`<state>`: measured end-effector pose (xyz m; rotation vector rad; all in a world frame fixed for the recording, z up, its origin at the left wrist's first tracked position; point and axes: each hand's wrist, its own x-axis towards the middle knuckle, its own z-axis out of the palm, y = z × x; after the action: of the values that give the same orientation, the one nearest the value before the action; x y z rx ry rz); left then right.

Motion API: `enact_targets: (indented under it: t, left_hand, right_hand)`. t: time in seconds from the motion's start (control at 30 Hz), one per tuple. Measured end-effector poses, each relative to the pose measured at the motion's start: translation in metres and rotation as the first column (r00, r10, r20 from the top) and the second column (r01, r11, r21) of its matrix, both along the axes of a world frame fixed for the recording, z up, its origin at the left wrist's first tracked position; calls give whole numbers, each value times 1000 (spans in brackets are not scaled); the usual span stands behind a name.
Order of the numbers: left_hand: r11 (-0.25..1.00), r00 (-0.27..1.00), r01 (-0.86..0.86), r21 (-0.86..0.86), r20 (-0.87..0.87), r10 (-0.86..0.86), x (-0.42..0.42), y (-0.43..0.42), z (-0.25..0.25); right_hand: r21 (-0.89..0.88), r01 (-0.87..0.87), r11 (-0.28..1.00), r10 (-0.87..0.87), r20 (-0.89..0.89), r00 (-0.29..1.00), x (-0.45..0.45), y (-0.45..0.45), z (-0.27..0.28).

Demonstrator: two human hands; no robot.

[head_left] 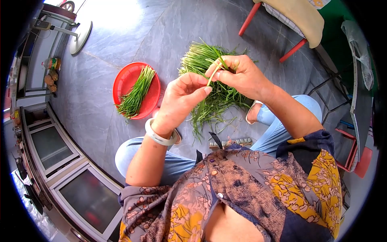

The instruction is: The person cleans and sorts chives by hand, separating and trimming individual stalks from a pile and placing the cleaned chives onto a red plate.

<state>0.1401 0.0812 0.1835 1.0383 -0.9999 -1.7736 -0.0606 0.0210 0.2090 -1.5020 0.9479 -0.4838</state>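
My left hand [183,94], with a pale bangle on its wrist, pinches the lower end of a thin green-and-white stalk [213,75]. The stalk's upper part is between the thumb and fingers of my right hand [238,72]. Under and beyond both hands lies a large heap of long green stalks [201,54] with pale ends, spread loosely on the floor toward me. To the left, a round red plate [127,80] holds a smaller, neatly lined-up bunch of the same stalks [139,92], pale ends pointing away from me.
Grey tiled floor [100,80] surrounds the heap. A red-legged seat [292,18] stands at the upper right, a round white stand base [82,37] at the upper left. Glass-fronted cabinets [52,147] line the left. A folding frame and red chair [363,162] are at the right.
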Motion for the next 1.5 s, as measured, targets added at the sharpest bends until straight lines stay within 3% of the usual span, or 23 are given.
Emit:
enact_targets:
  t: [0.17,0.37,0.57,0.77,0.87,0.97,1.07,1.27,1.5]
  left_hand:
    - [1000,1000,8,3,11,-8,-2,2,3]
    - [999,996,36,38,-80,-33,1,0,3]
    - [997,996,60,49,-69,-56,3,0,4]
    - [993,989,82,80,-133,-71,6,0,3]
    - [994,994,85,67,-74,-80,9,-1,1]
    - [994,997,83,69,-15,-82,11,-5,-3]
    - [994,996,57,95,-73,-50,12,-6,-6]
    - [970,982,61,237,-187,-16,15,-6,-5]
    - [973,990,35,229,-144,-2,24,-10,-11]
  right_hand:
    - [-70,58,996,-61,-36,997,-1,-2,-1]
    - [69,62,996,-67,79,995,2,1,4]
    - [-159,44,986,-51,-36,998,4,4,4]
    - [-144,7,990,-25,-123,992,-3,0,8]
    - [59,-2,998,-1,40,999,-11,-7,-9]
    - [244,16,970,-27,43,999,-10,-6,7]
    - [393,78,916,-130,107,986,-8,-6,4]
    - [502,55,863,-199,238,951,-9,-6,5]
    - [551,70,832,-293,328,898,-15,-10,4]
